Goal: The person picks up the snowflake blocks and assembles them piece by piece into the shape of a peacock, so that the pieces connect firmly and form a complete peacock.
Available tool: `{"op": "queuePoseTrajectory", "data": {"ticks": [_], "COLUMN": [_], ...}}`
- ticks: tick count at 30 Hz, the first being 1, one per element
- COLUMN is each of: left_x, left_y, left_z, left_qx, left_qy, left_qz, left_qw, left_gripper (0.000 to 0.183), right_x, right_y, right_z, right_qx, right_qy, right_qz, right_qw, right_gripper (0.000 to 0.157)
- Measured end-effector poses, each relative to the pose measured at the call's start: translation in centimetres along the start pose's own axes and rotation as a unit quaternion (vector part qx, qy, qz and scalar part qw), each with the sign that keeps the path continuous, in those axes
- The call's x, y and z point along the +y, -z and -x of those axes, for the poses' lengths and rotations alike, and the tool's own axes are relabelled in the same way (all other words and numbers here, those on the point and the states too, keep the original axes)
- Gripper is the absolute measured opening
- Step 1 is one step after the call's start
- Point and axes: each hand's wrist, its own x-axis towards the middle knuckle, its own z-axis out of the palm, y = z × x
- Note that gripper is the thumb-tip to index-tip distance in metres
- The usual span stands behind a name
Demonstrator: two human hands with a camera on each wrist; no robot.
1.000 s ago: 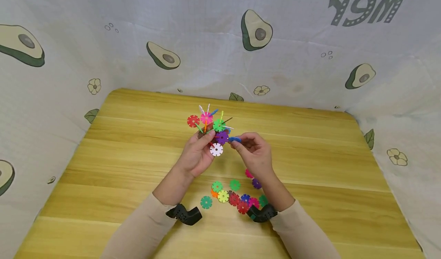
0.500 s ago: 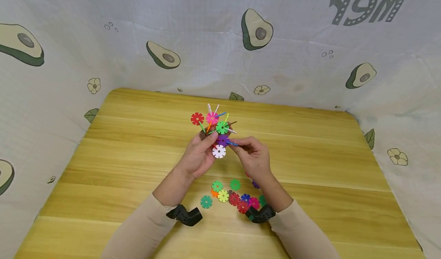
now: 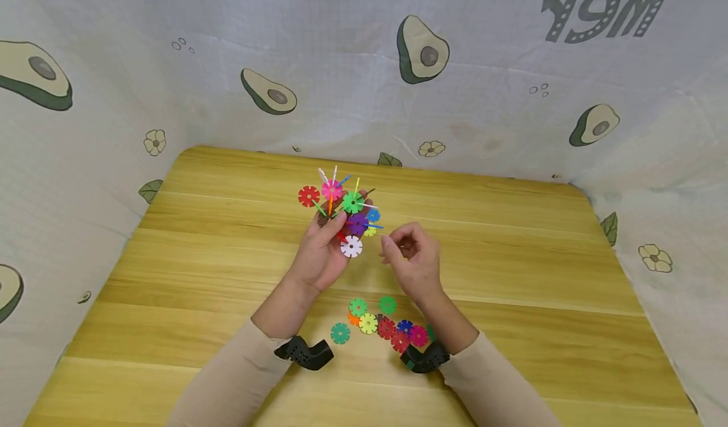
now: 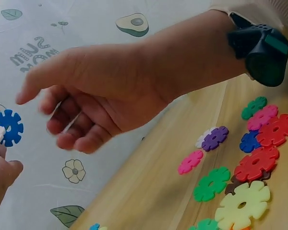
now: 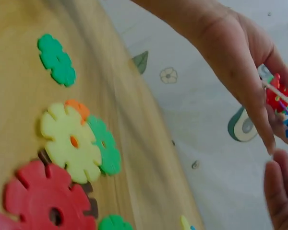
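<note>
A cluster of notched plastic snowflake discs, joined edge to edge, is held in my left hand, its thumb across the front. Facing out are a red disc, a pink disc, a green disc, a purple disc and a white disc. A blue disc, seen edge-on, sticks out from the purple one toward the right. Just right of it, apart from the cluster, is my right hand, fingers loosely bent. In the left wrist view nothing shows between its fingers.
Loose discs lie on the wooden table below the hands, among them a yellow disc, a teal disc and a red disc. A purple disc lies under the right forearm. A printed cloth hangs behind the table.
My right hand has let go of the blue disc, which stays on the purple one. The hands have moved apart, and the left has shifted slightly left with the cluster.
</note>
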Motion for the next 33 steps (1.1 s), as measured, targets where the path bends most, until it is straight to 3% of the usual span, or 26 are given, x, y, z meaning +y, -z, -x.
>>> {"op": "queuePoseTrajectory", "data": {"ticks": [4, 7, 13, 23, 29, 33], "left_x": [-0.1, -0.3, -0.8, -1.6, -2.0, -2.1], "left_y": [0.2, 0.2, 0.1, -0.2, -0.1, 0.0], "left_z": [0.0, 0.0, 0.0, 0.6, 0.7, 0.7], "left_qx": [-0.019, -0.029, -0.045, -0.042, -0.021, -0.015], "left_qy": [-0.011, -0.011, -0.009, -0.032, -0.044, -0.051], "left_qz": [0.02, 0.018, -0.022, -0.052, -0.14, -0.193], "left_qw": [0.9996, 0.9994, 0.9987, 0.9973, 0.989, 0.9797], "left_gripper": [0.036, 0.048, 0.069, 0.064, 0.083, 0.089], "right_x": [-0.4, -0.5, -0.6, -0.8, -0.9, -1.0], "right_y": [-1.0, -1.6, -2.0, -2.2, -2.3, -2.2], "right_z": [0.5, 0.7, 0.8, 0.7, 0.7, 0.7], "right_qx": [-0.091, -0.128, -0.114, -0.108, -0.103, -0.109], "right_qy": [-0.109, -0.149, -0.164, -0.206, -0.224, -0.241], "right_qz": [-0.024, -0.053, -0.086, -0.138, -0.172, -0.213], "right_qw": [0.99, 0.979, 0.976, 0.963, 0.954, 0.941], "right_gripper": [0.013, 0.019, 0.019, 0.022, 0.017, 0.023]}}
